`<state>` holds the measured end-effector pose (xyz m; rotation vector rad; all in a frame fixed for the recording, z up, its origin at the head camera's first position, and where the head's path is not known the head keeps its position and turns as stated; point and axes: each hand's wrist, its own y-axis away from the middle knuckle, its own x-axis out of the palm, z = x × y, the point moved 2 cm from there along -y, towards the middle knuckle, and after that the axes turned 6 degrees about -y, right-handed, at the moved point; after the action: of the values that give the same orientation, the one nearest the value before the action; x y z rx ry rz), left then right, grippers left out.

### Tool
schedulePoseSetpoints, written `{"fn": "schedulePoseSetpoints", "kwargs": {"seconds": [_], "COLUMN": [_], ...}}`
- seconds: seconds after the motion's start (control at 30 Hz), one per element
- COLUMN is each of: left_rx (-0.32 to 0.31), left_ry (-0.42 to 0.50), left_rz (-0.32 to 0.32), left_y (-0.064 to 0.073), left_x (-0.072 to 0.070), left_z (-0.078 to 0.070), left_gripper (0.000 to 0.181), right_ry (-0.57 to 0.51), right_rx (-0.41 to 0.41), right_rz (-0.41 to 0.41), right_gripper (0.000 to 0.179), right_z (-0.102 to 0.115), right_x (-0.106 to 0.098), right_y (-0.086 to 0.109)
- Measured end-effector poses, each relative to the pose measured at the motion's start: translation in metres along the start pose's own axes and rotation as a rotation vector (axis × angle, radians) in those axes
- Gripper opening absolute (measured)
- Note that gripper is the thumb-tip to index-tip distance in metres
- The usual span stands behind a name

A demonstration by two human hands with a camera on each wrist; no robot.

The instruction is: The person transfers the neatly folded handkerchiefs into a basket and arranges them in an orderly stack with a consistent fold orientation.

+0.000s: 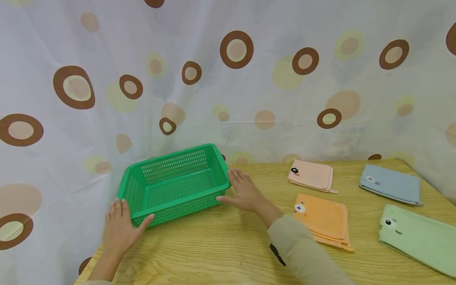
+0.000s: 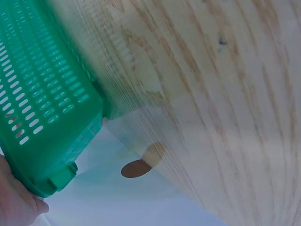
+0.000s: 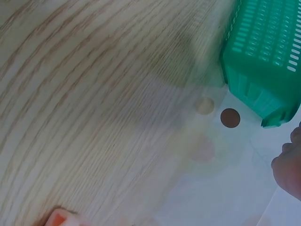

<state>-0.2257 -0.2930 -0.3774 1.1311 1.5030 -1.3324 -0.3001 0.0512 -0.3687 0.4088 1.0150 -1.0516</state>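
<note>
A green plastic basket [image 1: 181, 200] with slotted walls stands on the wooden table, at a slant near the curtain. At its front left corner is my left hand [image 1: 119, 232], fingers straight and thumb spread toward the front wall. My right hand [image 1: 246, 194] is at the right end, its straight fingers right by the rim and the thumb near the front corner. In the left wrist view, part of the left hand [image 2: 16, 197] shows beside the basket's end [image 2: 49, 141]. The right wrist view has the right hand's fingertips [image 3: 288, 167] just off the basket's corner [image 3: 261, 82].
To the right lie folded cloths with embroidered faces: pink [image 1: 311, 175], orange [image 1: 322, 217], blue [image 1: 393, 184] and green [image 1: 417, 237]. A small black object [image 1: 277, 254] shows beside the right sleeve [image 1: 303, 249]. Behind the table [image 1: 213, 257] hangs a patterned curtain [image 1: 203, 103].
</note>
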Motion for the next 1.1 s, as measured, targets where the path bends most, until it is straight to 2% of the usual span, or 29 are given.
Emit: {"fn": "schedulePoseSetpoints", "kwargs": {"seconds": [0.37,0.7,0.97,1.1], "left_rx": [0.031,0.04,0.036,0.039], "left_ry": [-0.008,0.012,0.001,-0.002], "left_rz": [-0.005,-0.014,-0.004,-0.01], "left_y": [0.0,0.001,0.0,0.0], "left_x": [0.002,0.002,0.001,0.001], "left_z": [0.001,0.0,0.0,-0.001], "left_gripper": [0.1,0.09,0.089,0.089], "right_ry": [0.017,-0.02,-0.124,-0.128], "right_rx": [-0.035,-0.03,-0.106,-0.103], "right_rz": [0.01,0.004,-0.052,-0.052], "right_gripper": [0.081,0.076,0.089,0.087], "right_z": [0.005,0.004,-0.012,-0.011], "right_x": [0.009,0.012,0.023,0.021], "right_y": [0.002,0.002,-0.006,-0.005]}}
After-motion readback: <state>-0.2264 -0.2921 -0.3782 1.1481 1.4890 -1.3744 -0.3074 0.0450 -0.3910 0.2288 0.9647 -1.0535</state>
